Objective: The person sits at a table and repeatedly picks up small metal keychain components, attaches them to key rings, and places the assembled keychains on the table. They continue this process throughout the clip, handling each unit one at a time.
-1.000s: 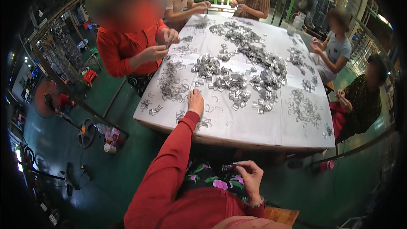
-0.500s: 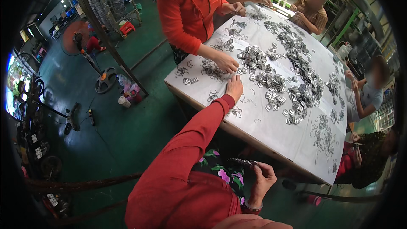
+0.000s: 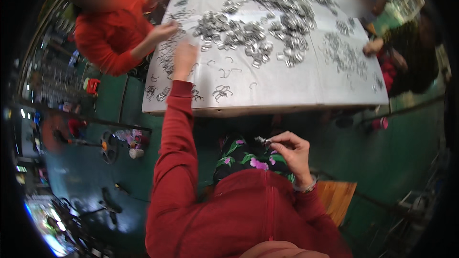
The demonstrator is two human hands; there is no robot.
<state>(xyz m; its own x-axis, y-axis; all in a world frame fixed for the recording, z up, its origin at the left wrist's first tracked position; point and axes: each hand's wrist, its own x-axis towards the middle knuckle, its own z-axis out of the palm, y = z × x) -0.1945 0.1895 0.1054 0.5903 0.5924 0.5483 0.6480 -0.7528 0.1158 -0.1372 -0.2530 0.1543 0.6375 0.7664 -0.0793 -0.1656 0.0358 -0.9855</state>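
My left hand point(image 3: 185, 58) reaches over the white table point(image 3: 287, 88), above its left part. Motion smears its fingers, and whether anything is in them cannot be told. Beside it lie thin bent wire hooks point(image 3: 167, 59), and farther right a large heap of small silver metal buckle-like pieces point(image 3: 244, 34). A loose cluster of hooks point(image 3: 222, 91) lies near the table's front edge. Low over my lap, my right hand point(image 3: 295, 154) pinches a short dark and silver metal piece point(image 3: 262, 140) between thumb and fingers; its exact kind is unclear.
At the left edge of the table, a person in an orange-red top point(image 3: 112, 28) has a hand close to mine. More people work along the far and right sides. A wooden stool seat point(image 3: 337, 199) shows beside me. Fan stands and a white cup point(image 3: 136, 153) are on the green floor to the left.
My view has swung, so the table now lies straight ahead. My left hand has moved slightly off the hooks near the other person's hand. My right hand still holds the metal piece.
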